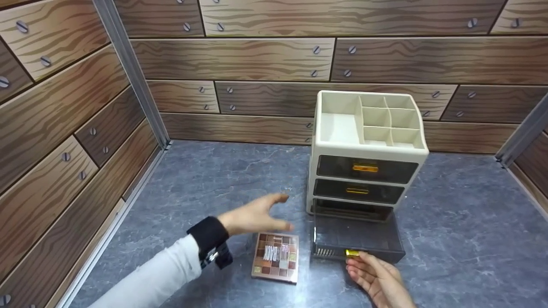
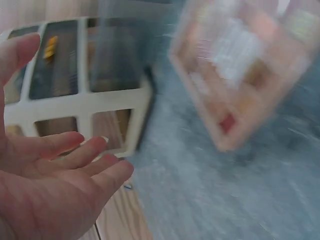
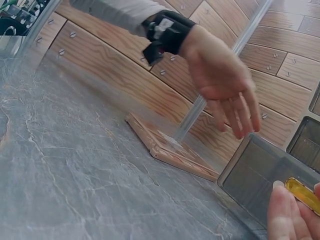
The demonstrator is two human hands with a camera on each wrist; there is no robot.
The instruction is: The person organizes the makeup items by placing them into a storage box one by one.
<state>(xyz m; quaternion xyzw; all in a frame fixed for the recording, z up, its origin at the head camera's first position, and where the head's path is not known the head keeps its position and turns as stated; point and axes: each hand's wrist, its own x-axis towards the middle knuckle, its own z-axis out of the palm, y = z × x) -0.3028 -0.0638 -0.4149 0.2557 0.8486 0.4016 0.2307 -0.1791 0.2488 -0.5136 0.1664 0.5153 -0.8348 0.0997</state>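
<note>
A cream drawer organizer point(image 1: 370, 147) stands on the table with its bottom drawer point(image 1: 359, 235) pulled out. My right hand point(image 1: 379, 278) pinches that drawer's gold handle point(image 1: 352, 253) between thumb and fingers; the handle also shows in the right wrist view point(image 3: 302, 194). Left of the drawer lies an eyeshadow palette point(image 1: 276, 258), flat on the table. Above the palette, my left hand point(image 1: 257, 214) hovers with fingers spread and touches nothing. In the left wrist view the palette point(image 2: 240, 65) is blurred, apart from the left hand point(image 2: 60, 185).
Two upper drawers with gold handles point(image 1: 365, 168) are closed. The organizer's top has several compartments point(image 1: 376, 117). Wood-patterned panels point(image 1: 231, 60) surround the grey marbled table point(image 1: 205, 171) at the back and both sides.
</note>
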